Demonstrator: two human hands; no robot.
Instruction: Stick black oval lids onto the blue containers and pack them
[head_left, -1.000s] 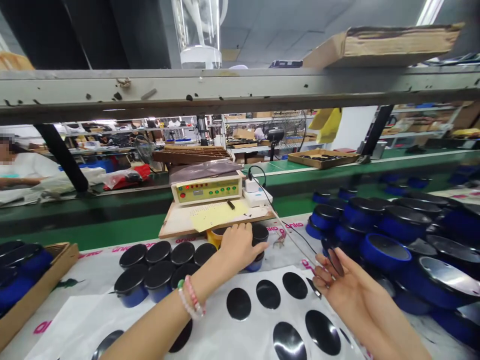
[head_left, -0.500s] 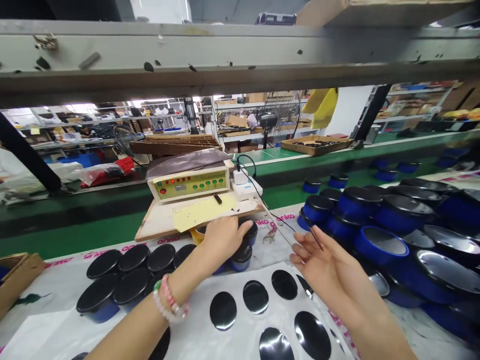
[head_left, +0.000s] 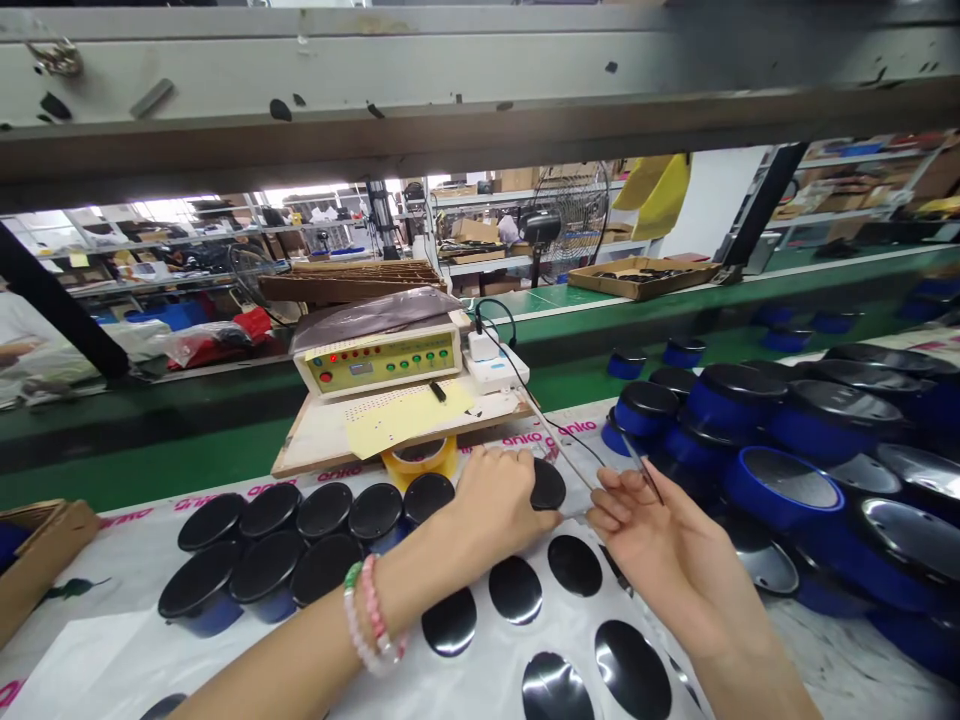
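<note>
On the white-covered bench [head_left: 139, 550], black-topped cups [head_left: 264, 568] stand left; the left hand [head_left: 499, 500] curls beside another cup [head_left: 550, 486], its grip hidden; the right hand [head_left: 656, 545] pinches a thin dark disc [head_left: 645, 472] near blue pots [head_left: 784, 482] at right.

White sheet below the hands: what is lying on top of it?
Several flat black discs lie on the white sheet. The left arm and right hand cover parts of it, so anything beneath them cannot be seen.
</note>
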